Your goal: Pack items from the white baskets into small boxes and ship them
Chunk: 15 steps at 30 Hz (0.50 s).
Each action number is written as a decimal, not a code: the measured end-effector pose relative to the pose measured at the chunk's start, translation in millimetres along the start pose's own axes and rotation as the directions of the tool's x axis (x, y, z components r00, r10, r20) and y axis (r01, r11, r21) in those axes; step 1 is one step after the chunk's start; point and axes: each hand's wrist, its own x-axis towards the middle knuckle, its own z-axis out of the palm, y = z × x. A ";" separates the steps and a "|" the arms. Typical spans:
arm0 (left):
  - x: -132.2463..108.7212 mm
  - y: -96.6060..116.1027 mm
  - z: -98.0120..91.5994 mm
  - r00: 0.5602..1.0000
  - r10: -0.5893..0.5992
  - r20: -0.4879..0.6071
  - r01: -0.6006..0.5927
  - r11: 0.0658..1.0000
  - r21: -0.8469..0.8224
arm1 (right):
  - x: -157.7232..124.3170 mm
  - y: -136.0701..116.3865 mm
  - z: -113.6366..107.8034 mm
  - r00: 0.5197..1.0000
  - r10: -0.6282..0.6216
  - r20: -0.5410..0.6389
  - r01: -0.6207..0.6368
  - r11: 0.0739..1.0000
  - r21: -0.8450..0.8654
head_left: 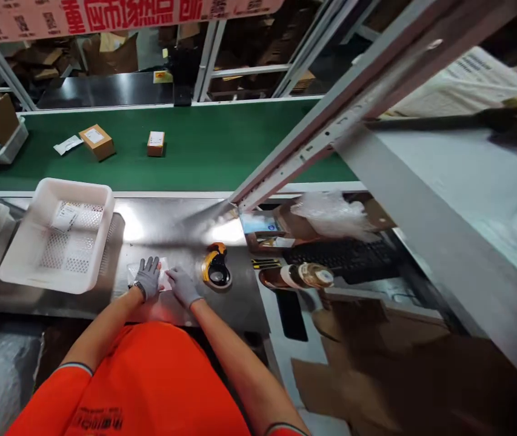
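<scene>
My left hand (pixel 148 276) in a grey glove lies flat on a small clear plastic packet (pixel 163 266) on the steel worktop (pixel 167 227). My right hand (pixel 182 285), also gloved, presses the packet's right edge with fingers together. A yellow and black tape dispenser (pixel 216 266) sits just right of my right hand. A white perforated basket (pixel 60 233) holding a paper slip stands left of my left hand.
A green conveyor belt (pixel 222 145) runs behind the worktop with two small cardboard boxes (pixel 97 141) and a white pouch. To the right are a black keyboard (pixel 344 257), rolls of brown tape (pixel 299 277), a plastic bag and flat cardboard. A slanted metal frame crosses overhead.
</scene>
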 end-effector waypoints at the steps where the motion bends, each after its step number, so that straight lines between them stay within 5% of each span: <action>1: 0.5 0.0 2.2 1.000 -0.005 0.001 0.005 1.000 -0.003 | -0.1 -1.0 -2.1 0.999 -0.026 0.036 0.028 0.998 -0.055; 6: 0.1 1.7 7.1 1.000 -0.026 0.012 0.026 0.999 -0.027 | 3.2 -2.9 -14.0 0.955 -0.145 0.259 0.209 0.948 -0.241; 10: -2.6 4.3 0.5 0.998 -0.026 0.057 0.028 0.999 -0.031 | 10.9 -10.4 -23.6 0.898 -0.121 0.422 0.334 0.812 -0.478; 15: -9.8 11.1 -24.7 0.995 -0.026 0.091 0.031 0.998 -0.052 | 22.0 -33.5 -35.1 0.890 -0.049 0.454 0.328 0.761 -0.560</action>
